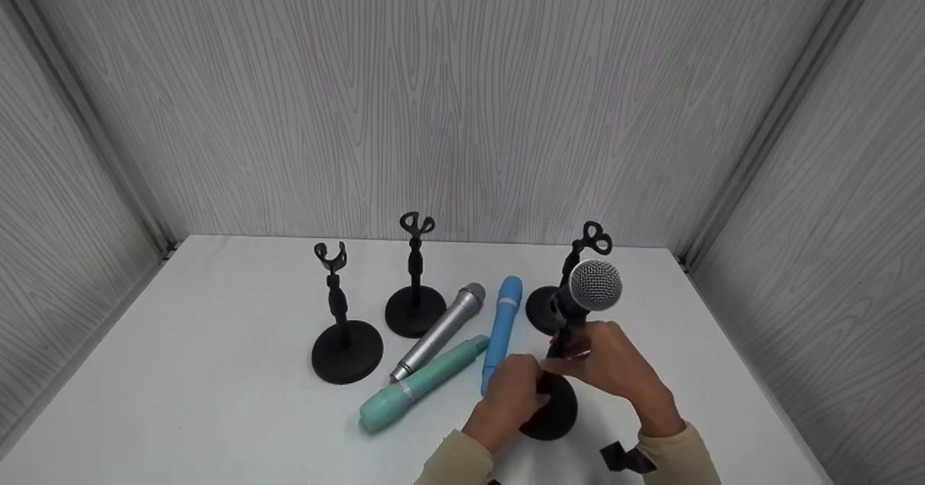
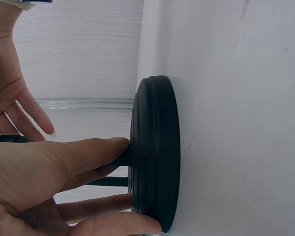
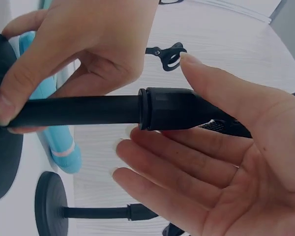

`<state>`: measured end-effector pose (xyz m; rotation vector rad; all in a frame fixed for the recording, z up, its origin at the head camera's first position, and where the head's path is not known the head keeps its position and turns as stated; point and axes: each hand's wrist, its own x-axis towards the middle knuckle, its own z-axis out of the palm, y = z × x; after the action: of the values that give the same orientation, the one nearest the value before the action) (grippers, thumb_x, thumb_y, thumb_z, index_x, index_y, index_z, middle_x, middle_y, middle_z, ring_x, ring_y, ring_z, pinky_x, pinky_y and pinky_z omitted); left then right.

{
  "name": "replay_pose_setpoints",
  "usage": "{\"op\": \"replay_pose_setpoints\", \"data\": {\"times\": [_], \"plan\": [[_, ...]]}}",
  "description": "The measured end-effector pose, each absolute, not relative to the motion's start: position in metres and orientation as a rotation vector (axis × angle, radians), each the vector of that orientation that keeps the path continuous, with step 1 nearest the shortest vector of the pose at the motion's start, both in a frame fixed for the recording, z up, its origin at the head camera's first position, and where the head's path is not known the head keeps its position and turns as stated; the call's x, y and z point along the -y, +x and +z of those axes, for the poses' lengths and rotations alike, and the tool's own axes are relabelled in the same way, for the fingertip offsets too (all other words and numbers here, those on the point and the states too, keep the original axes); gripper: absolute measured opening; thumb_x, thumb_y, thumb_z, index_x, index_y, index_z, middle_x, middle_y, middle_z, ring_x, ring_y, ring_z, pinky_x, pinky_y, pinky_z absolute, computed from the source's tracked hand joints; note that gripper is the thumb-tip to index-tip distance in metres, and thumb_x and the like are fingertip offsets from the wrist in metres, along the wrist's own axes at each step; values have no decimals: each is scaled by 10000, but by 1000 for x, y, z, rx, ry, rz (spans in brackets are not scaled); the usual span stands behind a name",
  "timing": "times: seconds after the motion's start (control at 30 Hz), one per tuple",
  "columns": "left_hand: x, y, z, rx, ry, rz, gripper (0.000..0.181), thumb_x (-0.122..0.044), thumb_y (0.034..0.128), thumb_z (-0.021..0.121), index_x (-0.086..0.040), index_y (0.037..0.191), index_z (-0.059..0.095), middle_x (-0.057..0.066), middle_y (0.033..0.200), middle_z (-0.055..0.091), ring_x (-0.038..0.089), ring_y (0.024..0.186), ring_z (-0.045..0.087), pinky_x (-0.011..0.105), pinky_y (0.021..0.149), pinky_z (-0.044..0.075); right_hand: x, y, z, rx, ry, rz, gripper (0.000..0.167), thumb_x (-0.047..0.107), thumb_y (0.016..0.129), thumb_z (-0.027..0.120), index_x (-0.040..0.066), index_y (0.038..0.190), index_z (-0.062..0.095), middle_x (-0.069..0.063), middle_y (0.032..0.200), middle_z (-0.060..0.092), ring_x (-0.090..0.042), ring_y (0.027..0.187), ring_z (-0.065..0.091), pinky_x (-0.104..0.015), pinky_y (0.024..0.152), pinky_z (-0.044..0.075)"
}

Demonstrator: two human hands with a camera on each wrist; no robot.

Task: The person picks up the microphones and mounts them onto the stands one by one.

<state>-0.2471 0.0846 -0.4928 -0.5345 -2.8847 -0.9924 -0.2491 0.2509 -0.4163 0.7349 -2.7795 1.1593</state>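
A black microphone with a silver mesh head (image 1: pixel 595 285) sits tilted at the top of a black desk microphone stand (image 1: pixel 555 416). My left hand (image 1: pixel 508 398) is low on this stand; its thumb and fingers pinch the pole just above the round base (image 2: pixel 160 152), with one finger touching the base's rim. Higher up, my right hand (image 1: pixel 614 362) is around the upper pole. In the right wrist view its fingers (image 3: pixel 172 172) extend loosely behind the pole (image 3: pixel 83 111), and its thumb stands apart from the pole's collar. The clip is partly hidden in the head view.
Three other black stands with open clips stand on the white table: left (image 1: pixel 347 353), middle (image 1: pixel 415 311) and behind the microphone (image 1: pixel 542 310). Silver (image 1: pixel 441 329), green (image 1: pixel 426 382) and blue (image 1: pixel 502 326) microphones lie left of my hands. Grey wood-patterned panels (image 1: pixel 448 109) enclose the table.
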Motion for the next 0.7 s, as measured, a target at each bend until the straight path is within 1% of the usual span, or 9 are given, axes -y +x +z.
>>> {"op": "replay_pose_setpoints", "data": {"times": [0.13, 0.23, 0.33, 0.47, 0.6, 0.7], "plan": [[-85, -248, -493, 2884, -537, -987, 195, -112, 824, 860, -47, 872, 682, 62, 803, 662, 157, 730, 617, 289, 633, 526, -252, -248, -415, 2771, 706, 1106, 186, 221, 833, 867, 102, 926, 758, -14, 854, 784, -133, 797, 759, -273, 748, 609], [-85, -248, -493, 2883, -539, -977, 193, -115, 821, 864, -48, 860, 687, 60, 799, 666, 171, 739, 636, 290, 629, 526, -253, -249, -414, 2757, 706, 1099, 184, 218, 826, 873, 104, 923, 766, -13, 853, 787, -122, 789, 758, -254, 743, 604], [-85, -248, -493, 2890, -540, -964, 188, -119, 823, 864, -47, 860, 695, 61, 805, 672, 179, 753, 651, 290, 635, 532, -254, -249, -415, 2754, 723, 1114, 167, 175, 828, 867, 85, 934, 773, -36, 871, 791, -142, 803, 768, -248, 747, 608], [-85, -248, -492, 2896, -540, -962, 192, -121, 826, 862, -43, 876, 694, 66, 824, 672, 179, 772, 650, 297, 653, 540, -255, -250, -415, 2774, 751, 1175, 153, 77, 844, 831, 48, 979, 765, -76, 916, 790, -187, 850, 782, -258, 774, 618], [-85, -248, -492, 2889, -537, -968, 199, -113, 821, 864, -37, 884, 691, 73, 826, 673, 184, 775, 648, 303, 661, 544, -256, -250, -414, 2796, 787, 1238, 150, 5, 871, 778, 12, 1018, 746, -112, 958, 777, -232, 899, 778, -313, 822, 629], [-85, -248, -492, 2896, -527, -980, 199, -106, 818, 865, -32, 895, 697, 72, 823, 676, 183, 772, 648, 308, 665, 549, -257, -251, -413, 2803, 822, 1261, 142, -18, 892, 744, -5, 1033, 741, -135, 985, 770, -265, 930, 770, -357, 849, 630]]}}
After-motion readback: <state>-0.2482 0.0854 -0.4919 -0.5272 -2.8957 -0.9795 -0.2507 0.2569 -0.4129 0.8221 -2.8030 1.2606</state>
